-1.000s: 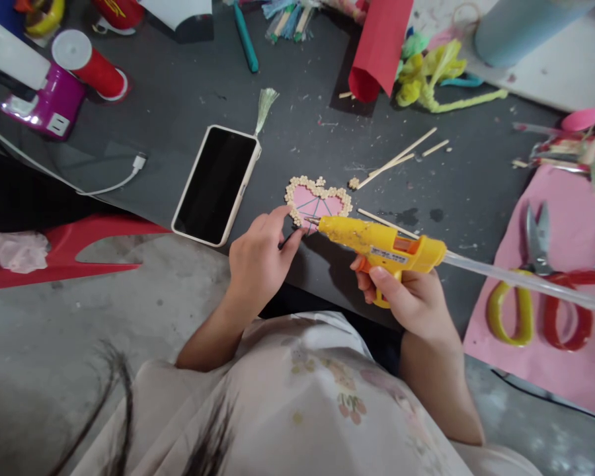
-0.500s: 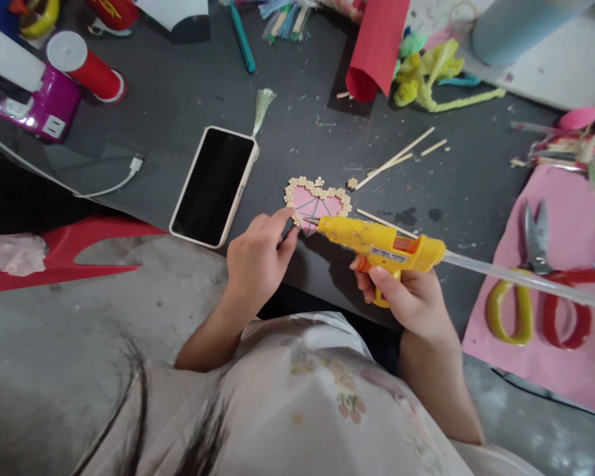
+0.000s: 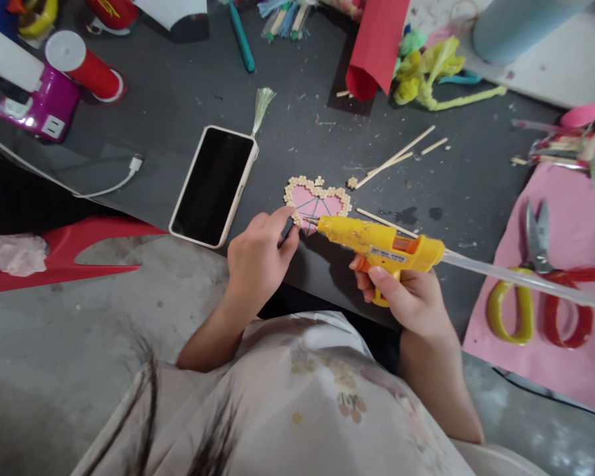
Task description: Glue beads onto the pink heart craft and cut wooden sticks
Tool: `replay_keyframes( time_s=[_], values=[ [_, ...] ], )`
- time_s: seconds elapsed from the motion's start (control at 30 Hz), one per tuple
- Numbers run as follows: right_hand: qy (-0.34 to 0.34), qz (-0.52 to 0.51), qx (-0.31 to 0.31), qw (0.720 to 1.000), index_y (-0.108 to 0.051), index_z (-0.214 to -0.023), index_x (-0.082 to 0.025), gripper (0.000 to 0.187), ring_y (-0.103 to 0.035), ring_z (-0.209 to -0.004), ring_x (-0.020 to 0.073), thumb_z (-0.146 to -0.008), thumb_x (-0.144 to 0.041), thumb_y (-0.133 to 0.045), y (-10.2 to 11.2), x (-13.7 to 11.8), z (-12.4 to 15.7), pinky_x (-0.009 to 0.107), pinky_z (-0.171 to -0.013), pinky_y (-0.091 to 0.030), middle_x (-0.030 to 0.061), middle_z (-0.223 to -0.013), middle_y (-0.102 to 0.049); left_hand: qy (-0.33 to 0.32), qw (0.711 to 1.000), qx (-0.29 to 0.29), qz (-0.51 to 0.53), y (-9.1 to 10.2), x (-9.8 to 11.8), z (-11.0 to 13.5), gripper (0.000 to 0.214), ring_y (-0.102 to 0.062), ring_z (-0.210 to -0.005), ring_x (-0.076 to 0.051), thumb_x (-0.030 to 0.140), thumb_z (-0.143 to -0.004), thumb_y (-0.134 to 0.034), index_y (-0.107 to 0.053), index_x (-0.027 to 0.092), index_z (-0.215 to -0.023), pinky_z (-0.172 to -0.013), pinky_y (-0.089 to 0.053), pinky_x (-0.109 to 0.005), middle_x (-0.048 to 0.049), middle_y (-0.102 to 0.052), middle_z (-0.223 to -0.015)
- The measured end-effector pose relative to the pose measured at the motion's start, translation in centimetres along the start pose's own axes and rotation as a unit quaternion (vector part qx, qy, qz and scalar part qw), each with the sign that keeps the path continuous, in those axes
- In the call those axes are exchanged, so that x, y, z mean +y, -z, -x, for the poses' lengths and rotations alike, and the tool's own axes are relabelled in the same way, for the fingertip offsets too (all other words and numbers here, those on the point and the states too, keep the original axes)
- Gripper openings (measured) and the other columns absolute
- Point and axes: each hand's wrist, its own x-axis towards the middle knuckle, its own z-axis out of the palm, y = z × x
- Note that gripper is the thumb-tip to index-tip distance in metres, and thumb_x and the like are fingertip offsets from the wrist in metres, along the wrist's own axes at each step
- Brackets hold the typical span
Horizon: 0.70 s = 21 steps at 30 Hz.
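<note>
A pink paper heart (image 3: 305,197) with dark lines drawn across it lies on the table, its edge bordered with small pale wooden pieces. My left hand (image 3: 260,258) pinches the heart's lower left edge between thumb and index finger. A yellow hot glue gun (image 3: 361,235) is gripped in my right hand (image 3: 406,291), with fingers around the handle and orange trigger. Its metal nozzle points left, over the lower part of the heart, close to my left fingertips. A long clear glue stick (image 3: 515,271) sticks out of the back of the gun.
A phone (image 3: 214,187) lies left of the heart. Thin wooden sticks (image 3: 395,157) are to its upper right. Scissors (image 3: 536,238) rest on pink paper (image 3: 500,357) at the right. Rolled red paper (image 3: 377,53), a teal pen (image 3: 242,36) and a red spool (image 3: 96,74) stand farther back.
Almost nothing differs. Both hands, the glue gun and the heart keep their places; the view has shifted very slightly.
</note>
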Motion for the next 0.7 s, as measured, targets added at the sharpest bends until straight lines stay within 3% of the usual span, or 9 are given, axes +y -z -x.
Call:
replay_keyframes(
  time_s=[0.37,0.7],
  values=[
    [0.004,-0.001,0.003,1.0,-0.069,-0.084,-0.018,0.026,-0.057,-0.052,0.0092,-0.09,-0.041,-0.059,-0.14,-0.1,0.0,0.023,-0.047,-0.047,0.0031,-0.075,-0.067,0.016,1.0,0.0,0.008,-0.06,0.25,-0.14,0.025,-0.056,-0.067,-0.013,0.032,-0.089,-0.056,-0.066,0.026,-0.11,-0.064,-0.038,-0.024,0.0001,-0.062,-0.076],
    [0.024,-0.007,0.002,1.0,-0.067,-0.077,-0.018,0.025,-0.058,-0.054,0.0078,-0.091,-0.037,-0.06,-0.05,0.27,0.07,0.021,-0.047,-0.048,0.0034,-0.081,-0.069,0.018,1.0,-0.001,0.012,-0.07,0.24,-0.16,0.026,-0.055,-0.066,-0.012,0.031,-0.089,-0.057,-0.066,0.026,-0.112,-0.064,-0.037,-0.023,0.0009,-0.061,-0.076]
  ],
)
